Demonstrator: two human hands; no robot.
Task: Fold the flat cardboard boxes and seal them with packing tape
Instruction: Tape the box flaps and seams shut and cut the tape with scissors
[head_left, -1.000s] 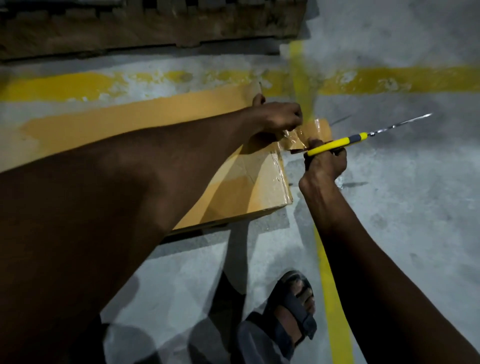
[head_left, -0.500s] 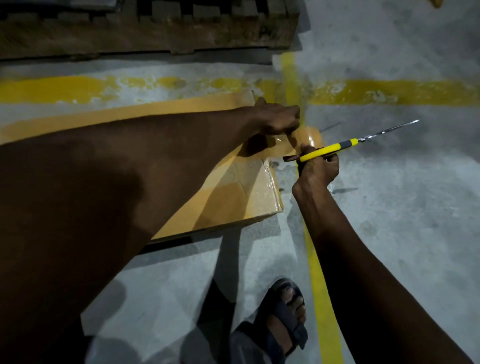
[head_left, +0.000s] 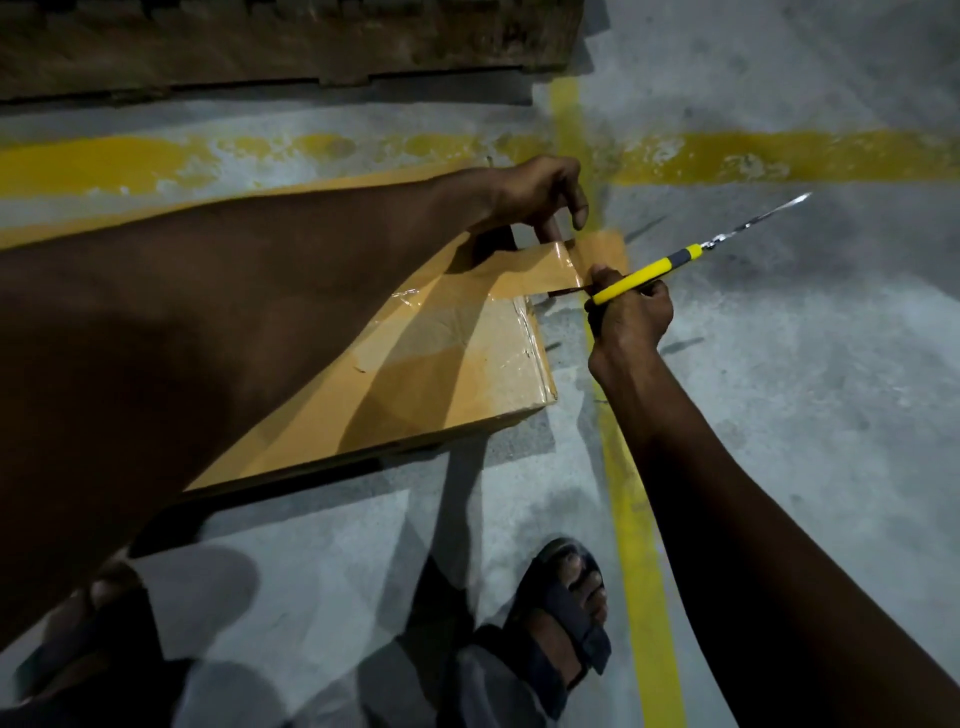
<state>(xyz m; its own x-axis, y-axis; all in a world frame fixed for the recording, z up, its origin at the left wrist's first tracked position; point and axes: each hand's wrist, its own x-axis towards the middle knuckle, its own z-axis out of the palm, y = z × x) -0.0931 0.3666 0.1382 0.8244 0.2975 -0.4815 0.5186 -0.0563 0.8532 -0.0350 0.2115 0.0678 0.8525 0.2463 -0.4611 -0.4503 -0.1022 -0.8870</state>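
The tape (head_left: 540, 265) is pinned to the box (head_left: 457, 364) beneath the left hand (head_left: 540, 195), seemingly held taut for cutting, while the knife (head_left: 644, 273) is gripped in the closed right hand (head_left: 631, 317) just beside it.

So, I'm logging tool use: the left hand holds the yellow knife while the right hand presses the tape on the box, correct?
Not quite: the hands are swapped. The head view shows the right hand holding the yellow knife, while the left hand presses the tape on the box.

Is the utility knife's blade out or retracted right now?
Out. A long bare blade juts past the yellow handle of the utility knife, which the right hand grips beside the tape.
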